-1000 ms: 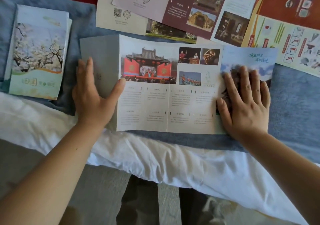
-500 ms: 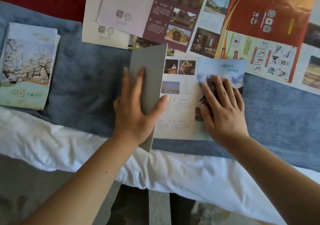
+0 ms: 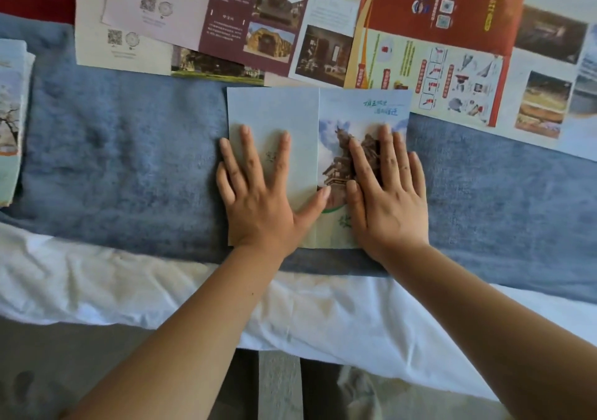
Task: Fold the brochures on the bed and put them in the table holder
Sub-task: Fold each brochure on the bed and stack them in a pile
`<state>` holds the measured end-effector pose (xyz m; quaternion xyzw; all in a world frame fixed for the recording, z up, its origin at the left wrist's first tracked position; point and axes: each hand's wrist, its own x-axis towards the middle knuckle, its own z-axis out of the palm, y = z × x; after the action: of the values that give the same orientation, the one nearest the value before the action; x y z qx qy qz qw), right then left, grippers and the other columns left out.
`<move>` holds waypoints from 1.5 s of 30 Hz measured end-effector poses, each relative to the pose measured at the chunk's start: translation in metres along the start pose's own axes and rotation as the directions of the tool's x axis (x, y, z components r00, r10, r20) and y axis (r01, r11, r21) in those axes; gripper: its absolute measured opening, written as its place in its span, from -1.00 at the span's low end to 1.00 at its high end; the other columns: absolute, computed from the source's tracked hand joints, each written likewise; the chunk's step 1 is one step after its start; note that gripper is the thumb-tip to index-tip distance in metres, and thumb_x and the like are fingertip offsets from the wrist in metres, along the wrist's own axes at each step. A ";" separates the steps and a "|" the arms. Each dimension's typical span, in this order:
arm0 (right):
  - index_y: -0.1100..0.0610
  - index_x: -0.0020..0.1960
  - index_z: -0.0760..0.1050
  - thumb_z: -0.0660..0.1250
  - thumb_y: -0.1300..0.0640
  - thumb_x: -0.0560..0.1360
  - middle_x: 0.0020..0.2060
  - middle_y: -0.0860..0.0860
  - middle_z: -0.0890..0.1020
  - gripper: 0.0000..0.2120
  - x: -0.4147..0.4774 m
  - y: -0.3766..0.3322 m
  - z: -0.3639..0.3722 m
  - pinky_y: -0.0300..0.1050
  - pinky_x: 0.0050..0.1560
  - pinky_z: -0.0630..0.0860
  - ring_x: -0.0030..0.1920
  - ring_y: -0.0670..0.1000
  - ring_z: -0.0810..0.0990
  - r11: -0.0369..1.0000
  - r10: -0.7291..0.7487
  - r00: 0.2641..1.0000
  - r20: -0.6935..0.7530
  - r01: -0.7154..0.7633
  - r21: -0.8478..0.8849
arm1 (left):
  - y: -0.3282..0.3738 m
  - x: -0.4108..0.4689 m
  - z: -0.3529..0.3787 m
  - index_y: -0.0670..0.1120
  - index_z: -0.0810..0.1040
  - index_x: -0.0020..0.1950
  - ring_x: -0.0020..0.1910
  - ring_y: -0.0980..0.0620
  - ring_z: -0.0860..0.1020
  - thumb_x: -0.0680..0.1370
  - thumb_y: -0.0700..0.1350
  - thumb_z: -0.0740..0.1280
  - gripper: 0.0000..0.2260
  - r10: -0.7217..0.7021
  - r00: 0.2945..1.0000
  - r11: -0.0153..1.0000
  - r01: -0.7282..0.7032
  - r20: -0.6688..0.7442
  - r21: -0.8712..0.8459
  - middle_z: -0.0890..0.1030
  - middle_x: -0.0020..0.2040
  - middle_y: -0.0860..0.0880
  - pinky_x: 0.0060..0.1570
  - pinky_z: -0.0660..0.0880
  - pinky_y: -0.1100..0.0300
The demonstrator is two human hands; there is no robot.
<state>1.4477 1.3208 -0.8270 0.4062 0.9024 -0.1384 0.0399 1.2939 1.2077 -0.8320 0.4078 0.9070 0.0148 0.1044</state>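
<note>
A pale blue-grey brochure (image 3: 284,109) lies partly folded on the blue blanket (image 3: 129,161), two panels showing side by side. My left hand (image 3: 261,199) lies flat with fingers spread on its plain left panel. My right hand (image 3: 387,193) presses flat on the right panel, which shows a pagoda picture and green script. Neither hand grips anything. The table holder is not in view.
Several unfolded brochures lie along the far side: a maroon-and-pink one (image 3: 200,22) and a red-and-green one (image 3: 445,48). A stack of folded brochures (image 3: 11,122) sits at the left edge. White sheet (image 3: 161,293) covers the bed's near edge, with floor below.
My left hand swung the left flaps over to the right and now presses them flat, so the wide open brochure is two panels wide. The right hand stayed pressing its panel.
</note>
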 end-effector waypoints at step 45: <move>-0.10 0.67 0.04 0.07 -0.11 0.71 0.60 0.34 -0.24 -0.44 0.037 -0.267 -0.016 0.46 0.51 -0.31 0.58 0.41 -0.32 0.981 -0.178 0.983 -0.042 0.181 0.067 | -0.211 0.000 -0.101 0.17 0.16 0.64 0.41 0.18 0.46 0.66 0.01 0.33 -0.40 -0.033 0.971 0.562 0.213 0.235 -0.799 0.48 0.46 0.12 0.39 0.47 0.09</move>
<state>1.2253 1.1836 -0.7608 0.3268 0.9305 -0.1657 -0.0033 1.1177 1.0729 -0.7565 0.2479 0.8084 0.3856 0.3693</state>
